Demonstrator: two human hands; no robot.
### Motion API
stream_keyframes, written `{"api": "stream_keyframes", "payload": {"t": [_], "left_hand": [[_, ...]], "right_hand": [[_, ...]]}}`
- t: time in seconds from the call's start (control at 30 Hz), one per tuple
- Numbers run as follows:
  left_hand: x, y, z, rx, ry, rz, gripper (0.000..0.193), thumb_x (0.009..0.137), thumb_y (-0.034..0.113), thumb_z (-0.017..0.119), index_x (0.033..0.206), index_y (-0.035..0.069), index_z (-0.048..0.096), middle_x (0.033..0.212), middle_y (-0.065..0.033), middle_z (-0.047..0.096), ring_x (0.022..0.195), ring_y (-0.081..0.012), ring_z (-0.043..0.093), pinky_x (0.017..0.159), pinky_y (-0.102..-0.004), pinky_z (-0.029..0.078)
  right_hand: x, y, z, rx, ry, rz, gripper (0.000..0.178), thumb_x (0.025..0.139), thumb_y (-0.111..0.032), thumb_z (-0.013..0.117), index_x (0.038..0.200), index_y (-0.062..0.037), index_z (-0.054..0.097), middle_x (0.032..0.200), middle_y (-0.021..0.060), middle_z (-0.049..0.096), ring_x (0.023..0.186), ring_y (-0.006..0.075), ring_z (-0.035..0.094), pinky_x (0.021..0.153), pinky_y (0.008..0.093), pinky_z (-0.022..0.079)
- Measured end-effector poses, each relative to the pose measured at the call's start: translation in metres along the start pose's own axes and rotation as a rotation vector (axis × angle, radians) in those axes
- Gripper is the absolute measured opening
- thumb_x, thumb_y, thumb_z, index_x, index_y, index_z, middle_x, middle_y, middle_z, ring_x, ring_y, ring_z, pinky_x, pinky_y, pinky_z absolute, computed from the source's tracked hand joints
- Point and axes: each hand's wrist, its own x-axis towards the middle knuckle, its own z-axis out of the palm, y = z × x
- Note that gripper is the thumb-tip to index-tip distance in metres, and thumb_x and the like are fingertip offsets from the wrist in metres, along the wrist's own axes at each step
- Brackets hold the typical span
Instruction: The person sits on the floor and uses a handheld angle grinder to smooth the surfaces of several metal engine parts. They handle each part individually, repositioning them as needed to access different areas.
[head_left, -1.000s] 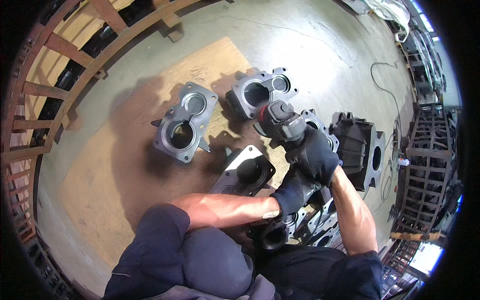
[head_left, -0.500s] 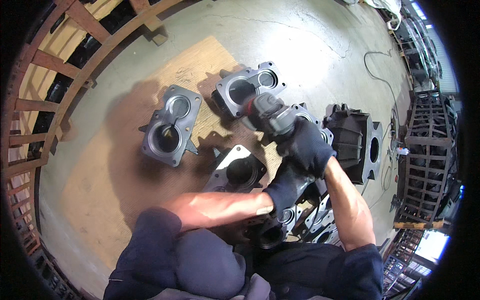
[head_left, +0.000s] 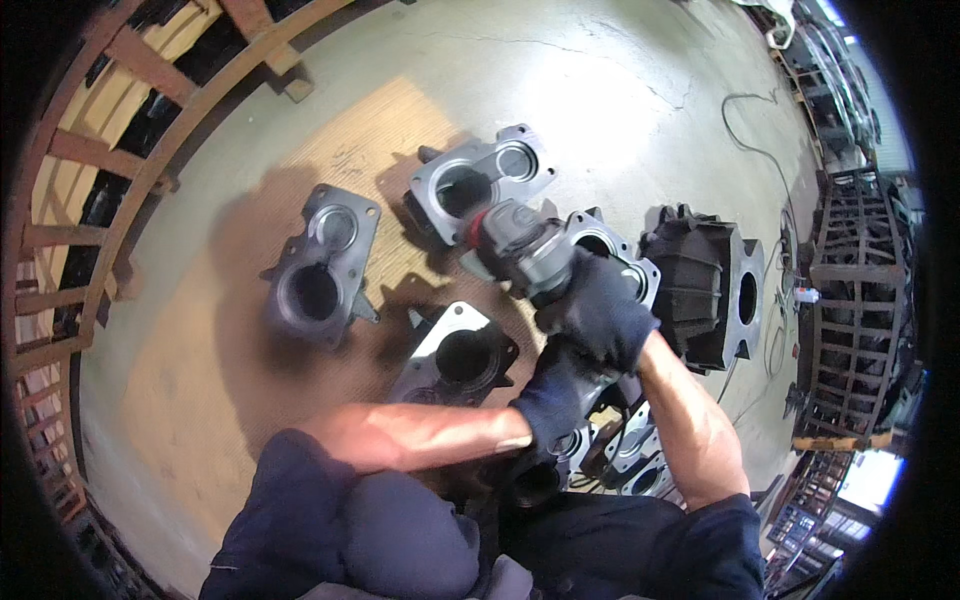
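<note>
Both my hands wear dark gloves and grip a grey angle grinder [head_left: 515, 243] with a red ring near its head. My right hand [head_left: 603, 312] is closed round the body just behind the head. Farther back and nearer to me, my left hand [head_left: 552, 398] is wrapped round the rear of the tool, its fingers partly hidden. The grinder's head hangs beside the near edge of a grey metal casting [head_left: 497, 165] with two round openings; whether it touches cannot be told. Left of it lies a similar casting [head_left: 328, 262]. Another casting [head_left: 458, 318] has a bright top face.
A large ribbed black casting [head_left: 685, 285] stands to the right. More castings [head_left: 635, 445] lie close to my body. Brown boarding [head_left: 190, 400] covers part of the concrete floor. Rusty metal racks [head_left: 65, 235] line the left, a wire cage [head_left: 855, 300] the right. A cable [head_left: 735, 125] trails along the floor.
The grinder and both hands have shifted slightly left and down in the view. The castings also appear farther left, as the view itself has moved. Both hands keep their grip.
</note>
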Motion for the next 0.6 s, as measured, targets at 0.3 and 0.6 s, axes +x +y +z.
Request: {"api": "stream_keyframes", "payload": {"t": [0.3,0.6], "left_hand": [[0.078,0.011,-0.005,0.122,-0.099,0.135,0.044,0.104,0.010,0.050,0.146,-0.001,0.042,0.145,-0.0124,0.049,0.133,-0.0187,0.044,0.116,-0.0331,0.034],[0.099,0.074,-0.040,0.539,0.108,0.147,0.041,0.101,0.022,0.057,0.134,-0.001,0.056,0.132,-0.0178,0.062,0.122,-0.0257,0.057,0.107,-0.0371,0.042]], "right_hand": [[0.029,0.029,-0.047,-0.105,0.038,0.056,0.041,0.076,-0.028,0.075,0.108,-0.0023,0.071,0.095,0.0252,0.073,0.095,0.0399,0.071,0.084,0.0403,0.055],[0.074,0.020,-0.063,-0.262,0.092,-0.036,0.026,0.083,-0.025,0.071,0.096,-0.0023,0.072,0.086,0.0217,0.073,0.087,0.0371,0.072,0.077,0.0407,0.054]]}}
